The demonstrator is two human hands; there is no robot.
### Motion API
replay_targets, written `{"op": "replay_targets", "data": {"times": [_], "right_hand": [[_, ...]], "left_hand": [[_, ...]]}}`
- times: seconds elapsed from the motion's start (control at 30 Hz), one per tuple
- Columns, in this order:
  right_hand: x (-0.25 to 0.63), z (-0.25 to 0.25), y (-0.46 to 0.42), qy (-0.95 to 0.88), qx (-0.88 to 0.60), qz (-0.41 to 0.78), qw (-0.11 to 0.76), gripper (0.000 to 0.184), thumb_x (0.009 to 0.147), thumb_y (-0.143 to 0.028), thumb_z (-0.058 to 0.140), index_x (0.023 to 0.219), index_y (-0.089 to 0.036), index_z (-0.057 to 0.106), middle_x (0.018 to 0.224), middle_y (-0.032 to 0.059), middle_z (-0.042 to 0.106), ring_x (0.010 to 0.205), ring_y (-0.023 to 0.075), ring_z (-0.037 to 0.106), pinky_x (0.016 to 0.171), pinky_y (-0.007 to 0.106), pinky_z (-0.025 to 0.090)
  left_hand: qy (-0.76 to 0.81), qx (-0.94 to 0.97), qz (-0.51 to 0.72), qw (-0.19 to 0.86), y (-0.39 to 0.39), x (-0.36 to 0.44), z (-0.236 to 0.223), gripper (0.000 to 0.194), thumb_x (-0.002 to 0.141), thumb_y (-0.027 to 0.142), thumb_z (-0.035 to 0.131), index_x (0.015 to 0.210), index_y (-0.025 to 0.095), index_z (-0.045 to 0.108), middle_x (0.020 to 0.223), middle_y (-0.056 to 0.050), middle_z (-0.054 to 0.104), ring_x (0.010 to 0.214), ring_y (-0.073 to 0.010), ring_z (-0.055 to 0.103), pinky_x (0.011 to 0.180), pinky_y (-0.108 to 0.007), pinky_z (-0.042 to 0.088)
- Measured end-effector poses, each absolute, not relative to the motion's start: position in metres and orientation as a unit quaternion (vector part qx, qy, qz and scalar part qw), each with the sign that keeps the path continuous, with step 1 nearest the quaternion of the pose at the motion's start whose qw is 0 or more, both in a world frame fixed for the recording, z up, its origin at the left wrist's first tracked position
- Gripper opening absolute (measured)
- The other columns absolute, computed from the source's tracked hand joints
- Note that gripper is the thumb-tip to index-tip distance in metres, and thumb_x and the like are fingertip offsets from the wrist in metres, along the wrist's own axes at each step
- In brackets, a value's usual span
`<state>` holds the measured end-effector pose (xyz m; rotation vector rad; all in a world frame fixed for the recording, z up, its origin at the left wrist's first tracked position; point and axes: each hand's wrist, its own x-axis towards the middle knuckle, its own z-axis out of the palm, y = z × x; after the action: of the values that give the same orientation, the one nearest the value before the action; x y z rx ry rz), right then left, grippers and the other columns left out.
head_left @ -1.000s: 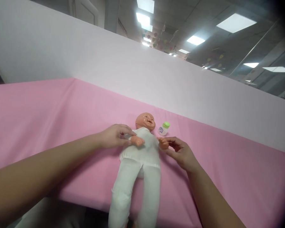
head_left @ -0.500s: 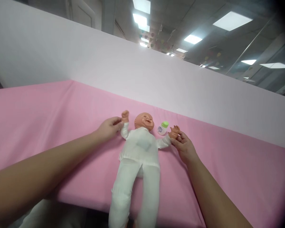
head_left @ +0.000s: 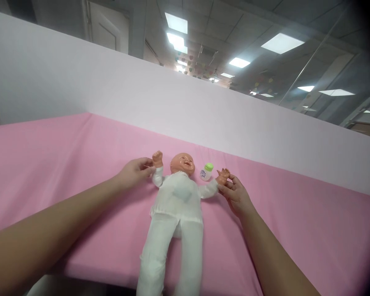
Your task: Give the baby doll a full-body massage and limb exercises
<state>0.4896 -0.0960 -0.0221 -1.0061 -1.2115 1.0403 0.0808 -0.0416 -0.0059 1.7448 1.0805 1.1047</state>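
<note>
A baby doll (head_left: 179,197) in a white cloth top and trousers lies on its back on a pink sheet (head_left: 111,230), its head toward the wall. My left hand (head_left: 137,172) is closed at the doll's wrist on the left side, thumb and fingers pinching near the cuff. On the other side my right hand (head_left: 237,194) grips the doll's other wrist from beneath, with the doll's fingers pointing up. Between the doll's head and that raised arm lies a small clear bottle (head_left: 206,172) with a green cap and a printed label.
A white wall panel (head_left: 185,111) runs along the far edge of the sheet. Above it show a door (head_left: 107,31) and lit ceiling panels (head_left: 282,43). The sheet's front edge lies under the doll's legs.
The view has tilted up slightly, so the doll and bottle appear a little lower and further left. Both hands remain at the doll's wrists.
</note>
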Motion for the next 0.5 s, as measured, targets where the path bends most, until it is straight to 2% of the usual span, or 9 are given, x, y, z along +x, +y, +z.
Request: {"op": "replay_targets", "data": {"times": [0.1,0.2,0.3,0.4,0.5], "right_hand": [[0.474,-0.01,-0.112,-0.611,-0.405,0.436,0.522,0.051,0.075,-0.026,0.09,0.12,-0.029,0.067,0.141,0.0064,0.065,0.122,0.0273,0.065,0.101,0.043,0.055],[0.453,0.001,-0.13,-0.714,-0.403,0.414,0.396,0.034,0.082,-0.026,0.083,0.114,-0.029,0.074,0.128,0.0056,0.072,0.118,0.0279,0.067,0.104,0.045,0.053],[0.438,0.006,-0.139,-0.768,-0.408,0.383,0.31,0.033,0.084,-0.028,0.08,0.117,-0.031,0.078,0.121,0.0049,0.075,0.114,0.0289,0.068,0.103,0.047,0.053],[0.439,0.002,-0.133,-0.734,-0.418,0.418,0.335,0.038,0.083,-0.029,0.081,0.121,-0.031,0.076,0.128,0.0052,0.073,0.119,0.0305,0.066,0.105,0.048,0.052],[0.452,-0.009,-0.117,-0.658,-0.429,0.447,0.427,0.054,0.08,-0.03,0.083,0.132,-0.029,0.069,0.128,0.0075,0.072,0.12,0.0303,0.066,0.106,0.049,0.051]], "left_hand": [[0.345,0.795,0.362,0.343,-0.061,0.09,0.004,0.035,0.087,0.044,0.073,0.116,0.026,0.075,0.115,-0.006,0.074,0.106,-0.0269,0.07,0.092,-0.038,0.056],[0.296,0.871,0.291,0.261,-0.075,0.099,0.01,0.029,0.085,0.036,0.074,0.113,0.028,0.077,0.116,-0.005,0.072,0.107,-0.0246,0.067,0.094,-0.035,0.054],[0.297,0.889,0.274,0.214,-0.08,0.103,0.011,0.028,0.085,0.038,0.074,0.11,0.027,0.077,0.111,-0.006,0.072,0.1,-0.0231,0.068,0.091,-0.034,0.054],[0.319,0.873,0.289,0.229,-0.075,0.101,0.006,0.03,0.085,0.04,0.074,0.113,0.027,0.076,0.111,-0.005,0.073,0.1,-0.0241,0.068,0.091,-0.036,0.054],[0.369,0.793,0.356,0.329,-0.06,0.095,-0.003,0.033,0.085,0.044,0.073,0.113,0.025,0.074,0.107,-0.005,0.075,0.096,-0.0259,0.071,0.084,-0.036,0.057]]}}
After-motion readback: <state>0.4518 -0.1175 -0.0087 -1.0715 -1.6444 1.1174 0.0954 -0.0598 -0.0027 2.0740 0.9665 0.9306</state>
